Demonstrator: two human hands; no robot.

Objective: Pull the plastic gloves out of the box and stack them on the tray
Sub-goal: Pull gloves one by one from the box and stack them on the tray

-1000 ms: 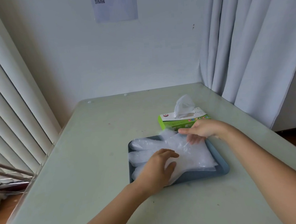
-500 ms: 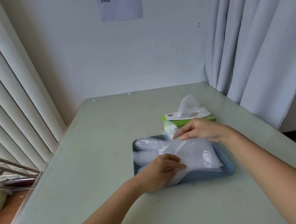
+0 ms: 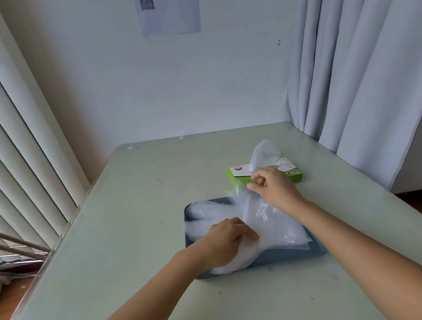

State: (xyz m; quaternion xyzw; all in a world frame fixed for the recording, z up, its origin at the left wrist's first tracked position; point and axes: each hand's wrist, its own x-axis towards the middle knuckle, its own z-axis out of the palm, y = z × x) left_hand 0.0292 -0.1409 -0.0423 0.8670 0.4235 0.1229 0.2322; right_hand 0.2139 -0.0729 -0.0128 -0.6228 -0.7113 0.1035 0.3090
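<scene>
Plastic gloves (image 3: 270, 220) sit stacked on the blue tray (image 3: 318, 248) (another one pokes out of the green box (image 3: 295, 175)); left hand (image 3: 228, 243) grips the pile's near side, right hand (image 3: 273, 188) pinches its far edge.

One blue tray (image 3: 288, 256) sits on one bench (image 3: 135, 226), with one green-and-white box (image 3: 293, 177) beside it. One glove (image 3: 264, 154) pokes from the box; the stack of gloves (image 3: 273, 222) holds several — how many cannot be told. Two hands show — one left hand (image 3: 225, 243), one right hand (image 3: 274, 189). One printed sheet (image 3: 171, 16) hangs on the wall.
</scene>
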